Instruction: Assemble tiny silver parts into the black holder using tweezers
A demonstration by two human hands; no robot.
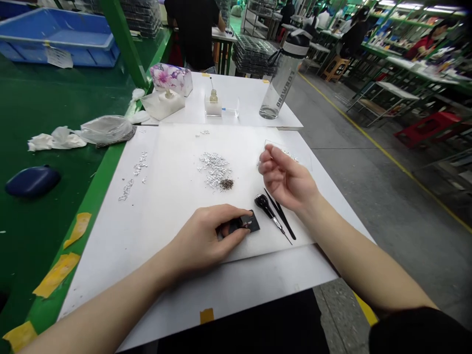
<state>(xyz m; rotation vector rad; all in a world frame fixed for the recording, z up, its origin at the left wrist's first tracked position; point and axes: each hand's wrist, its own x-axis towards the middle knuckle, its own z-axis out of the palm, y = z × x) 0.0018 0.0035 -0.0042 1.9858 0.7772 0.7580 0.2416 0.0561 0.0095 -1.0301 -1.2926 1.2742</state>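
My left hand [210, 236] is closed around a small black block-like part [252, 222], thumb and fingers gripping its sides on the white mat [173, 211]. Above the mat's right side, my right hand [285, 177] is raised with its fingers curled and the thumb near the index finger. Anything between those fingertips is too small to make out. Under the right hand lie a black screwdriver [268, 210] and black tweezers [283, 216]. A pile of small silvery pieces [214, 167] sits mid-mat, touching a little heap of tiny dark screw-like bits [226, 184].
Behind the right hand lies a clear flat tray [304, 156]. Farther back stand a water bottle [282, 78], a clear holder with a small bottle [213, 103] and a flowered tissue box [173, 78]. Plastic bags [105, 129] lie at left. A person [193, 29] sits beyond.
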